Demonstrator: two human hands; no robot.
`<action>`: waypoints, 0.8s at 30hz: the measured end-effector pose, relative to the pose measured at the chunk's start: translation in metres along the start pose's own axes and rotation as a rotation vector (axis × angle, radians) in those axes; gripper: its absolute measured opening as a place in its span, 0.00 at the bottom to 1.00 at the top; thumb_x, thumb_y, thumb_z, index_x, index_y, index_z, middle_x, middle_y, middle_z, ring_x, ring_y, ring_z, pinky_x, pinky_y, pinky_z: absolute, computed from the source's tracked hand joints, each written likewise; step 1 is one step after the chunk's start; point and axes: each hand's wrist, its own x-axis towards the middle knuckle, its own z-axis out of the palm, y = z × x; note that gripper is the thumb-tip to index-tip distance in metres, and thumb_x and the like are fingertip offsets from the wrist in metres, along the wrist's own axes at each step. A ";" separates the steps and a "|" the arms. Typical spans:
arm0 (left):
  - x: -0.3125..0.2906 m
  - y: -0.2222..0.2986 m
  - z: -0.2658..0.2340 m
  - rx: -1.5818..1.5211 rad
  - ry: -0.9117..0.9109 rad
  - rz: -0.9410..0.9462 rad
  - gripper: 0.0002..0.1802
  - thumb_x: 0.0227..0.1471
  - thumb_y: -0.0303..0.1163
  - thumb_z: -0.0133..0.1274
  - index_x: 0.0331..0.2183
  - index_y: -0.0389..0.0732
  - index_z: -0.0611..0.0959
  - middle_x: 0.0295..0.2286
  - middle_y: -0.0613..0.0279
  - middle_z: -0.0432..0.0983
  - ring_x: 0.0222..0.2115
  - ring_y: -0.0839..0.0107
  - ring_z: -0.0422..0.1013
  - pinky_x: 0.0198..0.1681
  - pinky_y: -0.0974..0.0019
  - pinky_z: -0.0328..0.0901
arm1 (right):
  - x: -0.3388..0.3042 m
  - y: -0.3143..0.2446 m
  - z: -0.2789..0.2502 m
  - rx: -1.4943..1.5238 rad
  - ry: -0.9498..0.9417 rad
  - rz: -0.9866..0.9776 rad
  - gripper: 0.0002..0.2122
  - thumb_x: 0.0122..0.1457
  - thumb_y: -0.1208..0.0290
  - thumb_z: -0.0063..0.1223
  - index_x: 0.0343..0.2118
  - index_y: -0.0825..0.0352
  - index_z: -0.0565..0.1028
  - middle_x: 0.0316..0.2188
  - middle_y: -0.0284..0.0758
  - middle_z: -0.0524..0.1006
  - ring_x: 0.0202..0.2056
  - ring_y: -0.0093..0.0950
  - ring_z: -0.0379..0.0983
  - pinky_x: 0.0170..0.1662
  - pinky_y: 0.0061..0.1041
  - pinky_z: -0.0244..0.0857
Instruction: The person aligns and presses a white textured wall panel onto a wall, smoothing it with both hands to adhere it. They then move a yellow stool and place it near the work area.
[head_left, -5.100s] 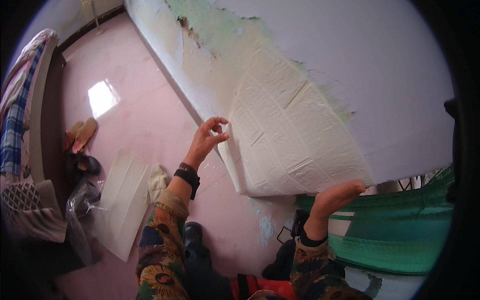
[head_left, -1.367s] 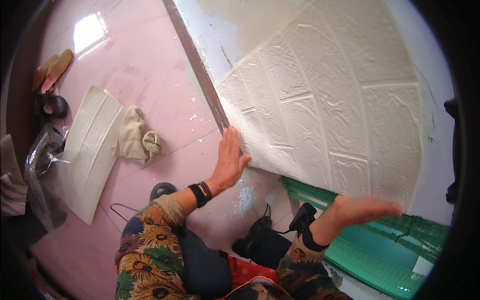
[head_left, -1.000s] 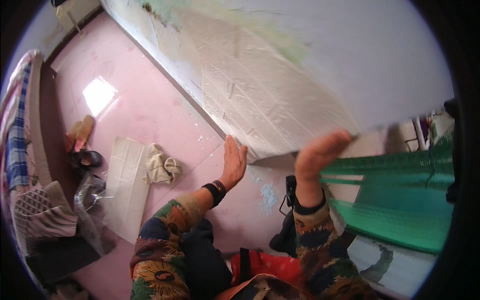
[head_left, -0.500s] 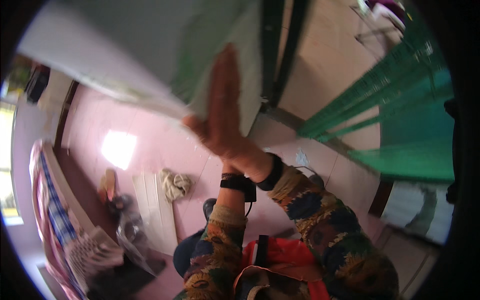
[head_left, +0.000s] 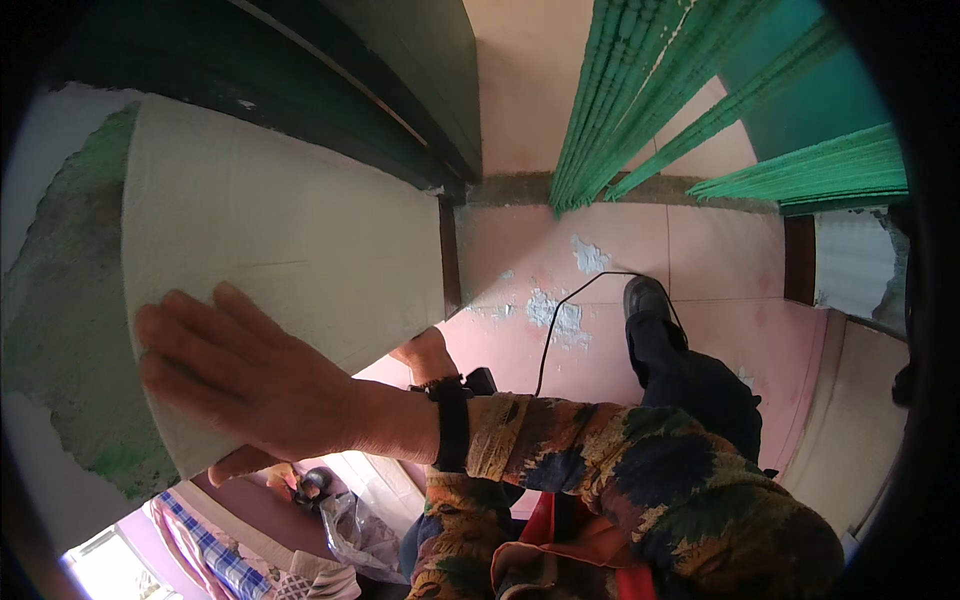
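Observation:
A cream-coloured flat sheet stands against a wall where peeled paint bares a green-grey patch. My right hand lies flat on the lower left part of this sheet, its fingers stretched out and the thumb near the bottom edge. Beyond my right forearm, a small part of my left hand shows beside the sheet's lower right edge. Its fingers are hidden behind the sheet. Dark bands circle both wrists.
A dark green door frame rises beside the sheet. Green strand curtains hang over the doorway at the right. Pale paint flakes and a black cable lie by my shoe. A clear plastic bag rests at lower left.
The view has turned, bringing the door frame and curtains further left. My right hand, earlier raised and blurred at the sheet's edge, now lies flat farther left. My left hand remains mostly hidden.

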 end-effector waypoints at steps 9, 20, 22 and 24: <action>0.006 -0.002 -0.005 0.032 0.002 0.059 0.36 0.65 0.53 0.37 0.62 0.35 0.60 0.60 0.55 0.57 0.60 0.65 0.55 0.64 0.63 0.50 | -0.003 0.004 0.001 0.068 -0.134 0.017 0.41 0.61 0.33 0.19 0.66 0.64 0.50 0.68 0.47 0.48 0.67 0.47 0.44 0.64 0.53 0.38; 0.010 -0.001 -0.012 0.016 -0.032 0.098 0.33 0.65 0.51 0.39 0.60 0.36 0.62 0.59 0.55 0.59 0.59 0.65 0.56 0.63 0.62 0.52 | -0.133 0.081 -0.007 -0.070 0.036 0.489 0.36 0.66 0.38 0.18 0.70 0.58 0.41 0.71 0.38 0.37 0.71 0.36 0.31 0.70 0.43 0.21; 0.011 -0.003 -0.012 0.008 -0.036 0.096 0.33 0.65 0.51 0.40 0.60 0.36 0.63 0.59 0.55 0.60 0.59 0.65 0.56 0.63 0.62 0.53 | -0.148 0.103 -0.008 -0.094 0.092 0.546 0.34 0.68 0.42 0.18 0.70 0.60 0.41 0.71 0.39 0.37 0.71 0.36 0.32 0.70 0.41 0.25; 0.013 -0.005 -0.011 -0.010 -0.044 0.094 0.32 0.65 0.50 0.40 0.60 0.36 0.63 0.59 0.55 0.60 0.58 0.65 0.57 0.63 0.62 0.53 | -0.162 0.128 -0.014 -0.110 0.129 0.635 0.33 0.68 0.44 0.18 0.70 0.61 0.41 0.71 0.40 0.38 0.71 0.36 0.33 0.70 0.39 0.26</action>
